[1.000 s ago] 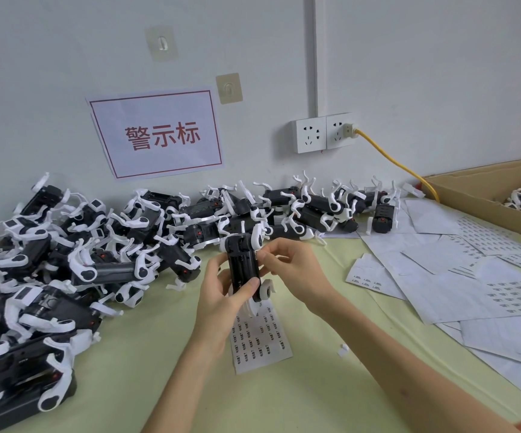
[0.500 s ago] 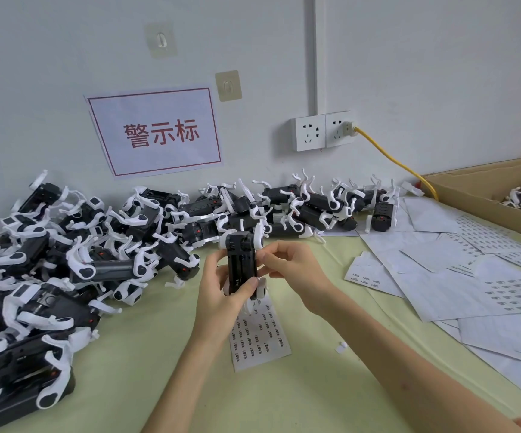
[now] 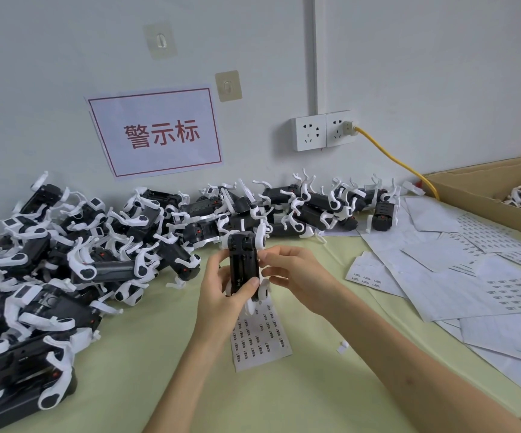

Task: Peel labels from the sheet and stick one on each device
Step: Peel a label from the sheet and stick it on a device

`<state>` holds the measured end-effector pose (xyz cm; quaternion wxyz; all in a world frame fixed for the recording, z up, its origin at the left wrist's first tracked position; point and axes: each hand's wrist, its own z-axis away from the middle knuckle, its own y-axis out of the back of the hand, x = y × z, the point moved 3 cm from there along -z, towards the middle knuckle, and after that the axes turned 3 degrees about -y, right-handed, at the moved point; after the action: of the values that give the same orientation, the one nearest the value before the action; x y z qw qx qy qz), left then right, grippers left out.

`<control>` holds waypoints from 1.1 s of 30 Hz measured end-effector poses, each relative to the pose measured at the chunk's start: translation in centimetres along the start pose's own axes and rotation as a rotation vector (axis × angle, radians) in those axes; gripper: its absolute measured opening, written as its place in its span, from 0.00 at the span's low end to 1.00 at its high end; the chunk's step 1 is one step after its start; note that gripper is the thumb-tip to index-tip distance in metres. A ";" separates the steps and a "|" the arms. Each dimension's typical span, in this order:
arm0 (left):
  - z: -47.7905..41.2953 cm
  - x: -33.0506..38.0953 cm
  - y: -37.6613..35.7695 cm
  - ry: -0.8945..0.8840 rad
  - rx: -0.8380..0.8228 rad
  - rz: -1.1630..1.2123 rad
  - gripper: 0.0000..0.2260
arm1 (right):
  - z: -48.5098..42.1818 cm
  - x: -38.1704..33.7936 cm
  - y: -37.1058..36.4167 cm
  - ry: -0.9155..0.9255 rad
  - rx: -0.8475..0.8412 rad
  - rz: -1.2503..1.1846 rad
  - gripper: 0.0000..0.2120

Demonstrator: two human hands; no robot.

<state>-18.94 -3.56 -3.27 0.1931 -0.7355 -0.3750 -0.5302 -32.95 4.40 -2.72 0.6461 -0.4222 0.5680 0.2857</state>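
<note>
Little changed over the last second: black-and-white device still upright above the label sheet, left hand clamped round it, right hand pinching its edge. Label probably being pressed home.

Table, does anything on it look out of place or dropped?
A small white scrap lies alone on the green table, right of the label sheet. Whether it is a peeled label or a broken-off part, I cannot tell.
</note>
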 end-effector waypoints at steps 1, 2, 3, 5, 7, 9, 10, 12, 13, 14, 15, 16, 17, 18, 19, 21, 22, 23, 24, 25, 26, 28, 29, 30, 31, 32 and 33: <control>0.0 0.0 0.0 0.004 -0.004 0.008 0.24 | 0.0 -0.1 0.0 0.011 0.007 0.010 0.06; 0.0 0.0 0.0 0.009 -0.009 0.017 0.24 | 0.0 -0.1 0.0 0.024 0.016 0.025 0.05; -0.1 0.0 0.0 0.012 -0.013 0.025 0.24 | 0.0 -0.2 0.0 0.035 0.022 0.038 0.05; -0.2 -0.1 0.0 0.018 -0.018 0.042 0.23 | 0.0 -0.3 -0.1 0.054 0.028 0.052 0.05; -0.2 -0.3 0.0 0.031 -0.030 0.064 0.21 | 0.0 -0.4 -0.1 0.068 0.030 0.068 0.05; -0.2 -0.3 -0.1 0.051 -0.054 0.093 0.20 | 0.1 -0.4 -0.1 0.081 0.034 0.085 0.05; -0.1 -0.3 -0.1 0.061 -0.061 0.106 0.19 | 0.1 -0.5 -0.2 0.088 0.033 0.089 0.05; -0.1 -0.2 -0.1 0.077 -0.067 0.120 0.19 | 0.2 -0.6 -0.2 0.108 0.031 0.099 0.05; 0.0 -0.2 -0.1 0.084 -0.071 0.127 0.18 | 0.3 -0.6 -0.2 0.122 0.034 0.111 0.06; 0.0 -0.2 -0.1 0.093 -0.076 0.135 0.18 | 0.3 -0.7 -0.2 0.138 0.040 0.128 0.06; 0.0 -0.2 -0.1 0.102 -0.079 0.143 0.18 | 0.3 -0.7 -0.2 0.154 0.048 0.147 0.06; 0.0 -0.2 -0.1 0.110 -0.081 0.148 0.17 | 0.3 -0.7 -0.3 0.168 0.056 0.163 0.06; 0.0 -0.2 -0.1 0.117 -0.082 0.150 0.17 | 0.3 -0.6 -0.3 0.180 0.062 0.175 0.06; 0.0 -0.2 0.0 0.123 -0.082 0.151 0.16 | 0.3 -0.6 -0.3 0.192 0.066 0.182 0.06; -0.1 -0.2 0.0 0.130 -0.084 0.151 0.15 | 0.3 -0.6 -0.4 0.202 0.070 0.185 0.06; -0.1 -0.2 0.0 0.147 -0.091 0.156 0.14 | 0.2 -0.6 -0.4 0.224 0.084 0.186 0.06; -0.1 -0.2 -0.1 0.153 -0.094 0.159 0.13 | 0.2 -0.6 -0.3 0.236 0.096 0.187 0.06; -0.1 -0.2 -0.1 0.155 -0.098 0.160 0.13 | 0.1 -0.6 -0.3 0.249 0.109 0.190 0.06; -0.1 -0.2 -0.1 0.155 -0.101 0.160 0.12 | 0.1 -0.6 -0.2 0.260 0.120 0.192 0.06; -0.1 -0.2 -0.2 0.153 -0.104 0.158 0.12 | 0.1 -0.7 -0.2 0.268 0.130 0.192 0.06; -0.1 -0.3 -0.2 0.148 -0.105 0.155 0.12 | 0.1 -0.6 -0.2 0.276 0.139 0.188 0.06; 0.0 -0.4 -0.3 0.135 -0.102 0.152 0.12 | 0.1 -0.6 -0.2 0.291 0.154 0.184 0.06; 0.0 -0.4 -0.3 0.129 -0.098 0.153 0.13 | 0.1 -0.6 -0.2 0.297 0.159 0.183 0.06; 0.0 -0.4 -0.4 0.123 -0.093 0.157 0.13 | 0.1 -0.6 -0.2 0.299 0.162 0.181 0.06; 0.0 -0.4 -0.4 0.117 -0.084 0.157 0.14 | 0.1 -0.6 -0.2 0.301 0.164 0.174 0.05; 0.0 -0.4 -0.4 0.109 -0.073 0.152 0.15 | 0.2 -0.6 -0.1 0.301 0.164 0.166 0.05; 0.0 -0.4 -0.4 0.100 -0.062 0.143 0.16 | 0.2 -0.6 -0.1 0.300 0.161 0.159 0.05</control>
<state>-19.31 -3.49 -3.69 0.2263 -0.7386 -0.2949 -0.5624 -32.88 4.57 -2.07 0.5614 -0.3606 0.7105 0.2234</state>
